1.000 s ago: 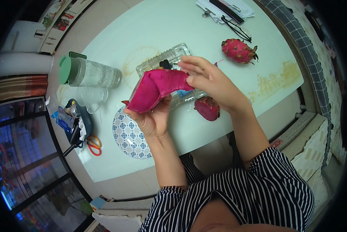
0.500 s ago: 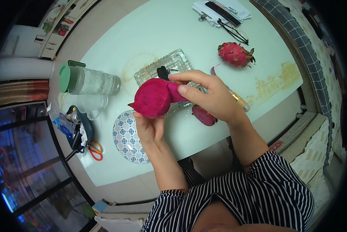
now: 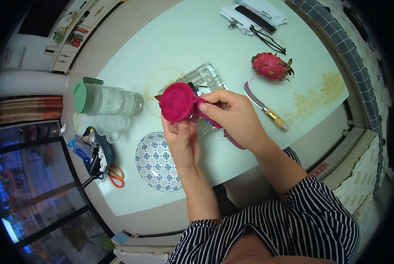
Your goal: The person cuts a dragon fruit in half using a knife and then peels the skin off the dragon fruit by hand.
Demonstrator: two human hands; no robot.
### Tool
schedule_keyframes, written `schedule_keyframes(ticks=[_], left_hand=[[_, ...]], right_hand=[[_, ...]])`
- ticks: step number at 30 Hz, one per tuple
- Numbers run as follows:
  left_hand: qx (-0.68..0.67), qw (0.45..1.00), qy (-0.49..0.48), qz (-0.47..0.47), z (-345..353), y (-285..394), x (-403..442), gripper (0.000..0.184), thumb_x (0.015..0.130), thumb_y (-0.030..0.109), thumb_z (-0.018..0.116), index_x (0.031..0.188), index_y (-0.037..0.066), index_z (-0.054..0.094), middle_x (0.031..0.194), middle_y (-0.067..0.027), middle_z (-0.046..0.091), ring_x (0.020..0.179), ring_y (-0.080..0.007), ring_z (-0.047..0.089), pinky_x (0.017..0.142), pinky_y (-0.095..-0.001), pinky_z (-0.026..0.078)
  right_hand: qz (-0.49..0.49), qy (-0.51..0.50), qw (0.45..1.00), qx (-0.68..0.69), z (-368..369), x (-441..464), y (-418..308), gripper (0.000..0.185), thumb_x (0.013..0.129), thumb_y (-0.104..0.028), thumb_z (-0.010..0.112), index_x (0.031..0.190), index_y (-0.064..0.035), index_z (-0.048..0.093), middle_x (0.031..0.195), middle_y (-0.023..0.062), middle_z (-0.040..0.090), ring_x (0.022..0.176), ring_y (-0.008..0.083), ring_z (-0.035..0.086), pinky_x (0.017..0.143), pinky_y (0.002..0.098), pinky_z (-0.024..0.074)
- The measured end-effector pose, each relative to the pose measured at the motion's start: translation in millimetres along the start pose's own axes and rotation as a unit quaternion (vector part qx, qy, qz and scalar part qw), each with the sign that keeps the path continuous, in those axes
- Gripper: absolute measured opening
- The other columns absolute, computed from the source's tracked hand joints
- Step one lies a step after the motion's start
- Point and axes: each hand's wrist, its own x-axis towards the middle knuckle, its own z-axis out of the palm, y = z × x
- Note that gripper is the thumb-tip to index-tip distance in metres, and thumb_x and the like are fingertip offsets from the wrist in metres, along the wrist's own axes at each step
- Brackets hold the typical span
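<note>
My left hand point(image 3: 181, 138) is closed round a cut dragon fruit point(image 3: 176, 102) from below, its magenta flesh facing up. With thumb and fingers, my right hand point(image 3: 234, 116) pinches a strip of dragon fruit peel point(image 3: 209, 116) that hangs off the fruit's right side. Under the right hand lies a cut-off dragon fruit piece point(image 3: 234, 140), mostly covered. A curved knife point(image 3: 267, 110) with a golden handle rests to the right. Behind the hands is a ridged glass tray point(image 3: 211, 75), partly hidden, with dark items in it.
A whole dragon fruit point(image 3: 270, 67) lies at the far right, near glasses point(image 3: 269, 42) and papers point(image 3: 232, 15). On the left are a patterned plate point(image 3: 155, 165), a green-lidded jug point(image 3: 113, 100), a glass mug point(image 3: 113, 125), orange scissors point(image 3: 116, 177) and a dark basket point(image 3: 104, 152).
The peel strip is bent further away from the fruit, down and to the right, with my right hand. The fruit is turned slightly in my left hand. More of the knife shows.
</note>
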Motion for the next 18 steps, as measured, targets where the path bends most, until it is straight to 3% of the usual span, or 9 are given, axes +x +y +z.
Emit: schedule_keyframes(ticks=[2, 6, 10, 18], left_hand=[[0.016, 0.999, 0.04, -0.011, 6.3, 0.0, -0.5, 0.083, 0.082, 0.026, 0.086, 0.146, 0.005, 0.038, 0.14, -0.0116, 0.053, 0.125, -0.0259, 0.057, 0.109, -0.0416, 0.046], [0.048, 0.997, 0.058, 0.032, 9.6, -9.8, -0.7, 0.082, 0.081, 0.027, 0.087, 0.144, 0.005, 0.038, 0.138, -0.0111, 0.054, 0.123, -0.0252, 0.058, 0.108, -0.0406, 0.047], [0.078, 0.989, 0.099, 0.074, 9.0, -17.1, -1.5, 0.081, 0.081, 0.026, 0.086, 0.142, 0.004, 0.037, 0.134, -0.0111, 0.055, 0.12, -0.0242, 0.06, 0.102, -0.0373, 0.052], [0.103, 0.985, 0.114, 0.085, 7.4, -16.1, -1.5, 0.068, 0.087, 0.026, 0.082, 0.138, 0.0, 0.045, 0.128, -0.0114, 0.061, 0.115, -0.0225, 0.063, 0.098, -0.0355, 0.054]], right_hand=[[-0.034, 0.021, 0.999, 0.005, 4.5, 2.0, 9.2, 0.015, 0.094, -0.012, 0.068, 0.1, 0.0018, 0.069, 0.097, 0.0066, 0.069, 0.082, 0.0084, 0.062, 0.073, 0.025, 0.0513], [-0.099, 0.061, 0.993, -0.021, 8.8, 4.2, 20.7, 0.014, 0.093, -0.011, 0.069, 0.097, 0.0022, 0.067, 0.118, 0.0155, 0.067, 0.092, 0.017, 0.068, 0.084, 0.03, 0.0557], [-0.097, 0.071, 0.99, -0.069, 13.3, 0.0, 14.0, 0.012, 0.091, -0.011, 0.07, 0.094, 0.0004, 0.067, 0.118, 0.0164, 0.067, 0.09, 0.0188, 0.069, 0.082, 0.0311, 0.0557], [-0.189, 0.083, 0.967, -0.148, 20.5, -2.2, 18.6, 0.012, 0.089, -0.009, 0.07, 0.086, 0.0002, 0.063, 0.119, 0.0194, 0.067, 0.107, 0.0326, 0.067, 0.088, 0.0386, 0.0543]])
